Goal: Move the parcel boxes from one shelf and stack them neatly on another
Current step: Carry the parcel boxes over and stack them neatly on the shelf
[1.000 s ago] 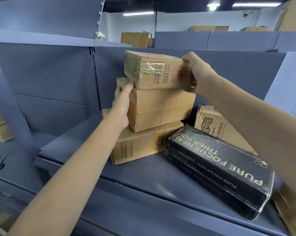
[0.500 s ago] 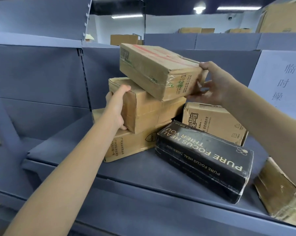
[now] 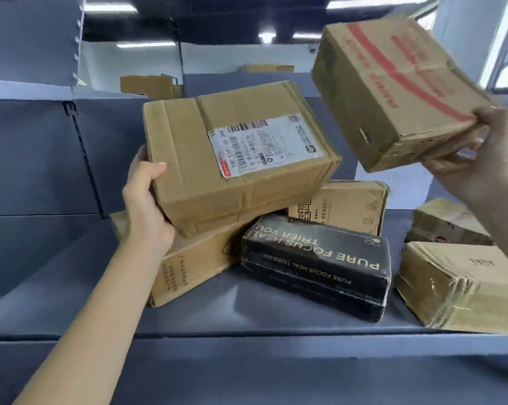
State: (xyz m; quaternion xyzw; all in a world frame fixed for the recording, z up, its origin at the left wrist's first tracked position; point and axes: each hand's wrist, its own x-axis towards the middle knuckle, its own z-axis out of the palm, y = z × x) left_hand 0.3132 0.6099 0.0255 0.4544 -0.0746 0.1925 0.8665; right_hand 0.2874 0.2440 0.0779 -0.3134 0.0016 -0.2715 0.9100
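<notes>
Lifted clear of the stack since half a second ago, the red-striped carton (image 3: 393,92) is hanging tilted above the black PURE FOCUS box (image 3: 317,264), gripped by the right hand (image 3: 478,159), while the left hand (image 3: 146,200) is gripping the labelled carton (image 3: 232,159) just left of that box.

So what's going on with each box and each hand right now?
Red-striped box: lifted, tilted, held in the air.
Right hand: grips the red-striped box's corner.
Labelled box: tilted, on top of the stack.
Left hand: grips the labelled box's left end.
Bottom box: lying under the labelled box.
Black box: lying on the shelf.
</notes>
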